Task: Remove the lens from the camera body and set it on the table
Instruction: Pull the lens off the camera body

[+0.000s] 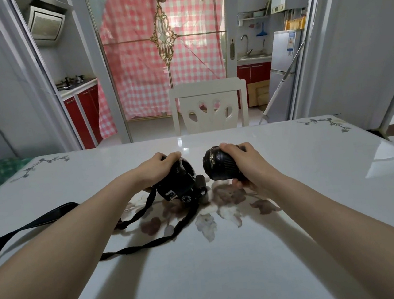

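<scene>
Gripping the lens in my right hand, fingers wrapped over its barrel and thumb underneath, I have it off the camera body, just beside it, glass facing left. I cannot tell whether it touches the bench. My left hand closes over the body, which rests tilted on the bench, open mount showing. Its black strap trails left across the bench.
</scene>
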